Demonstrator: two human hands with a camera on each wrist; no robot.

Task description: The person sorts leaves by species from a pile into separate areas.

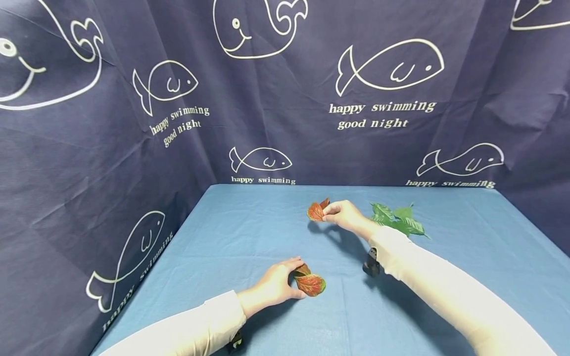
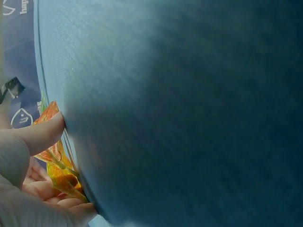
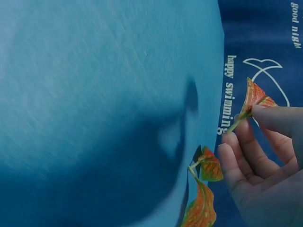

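Observation:
In the head view my left hand [image 1: 275, 284] is low over the blue cloth, thumb and fingers curved round a pair of red leaves [image 1: 310, 285] with green edges. The left wrist view shows the thumb against one leaf [image 2: 52, 113] and the fingers beside another. Farther back, my right hand [image 1: 344, 215] pinches a red leaf [image 1: 316, 211] above the cloth, its shadow below. A second red leaf tip [image 1: 325, 202] shows behind it. In the right wrist view, thumb and forefinger hold that leaf by its stem end. Two orange-green leaves [image 3: 209, 165] lie lower in that view.
A cluster of green leaves [image 1: 401, 220] lies to the right of my right hand, partly hidden by the forearm. Blue cloth [image 1: 249, 222] covers the table. Dark curtains [image 1: 276, 118] with white fish and lettering hang at the back and sides.

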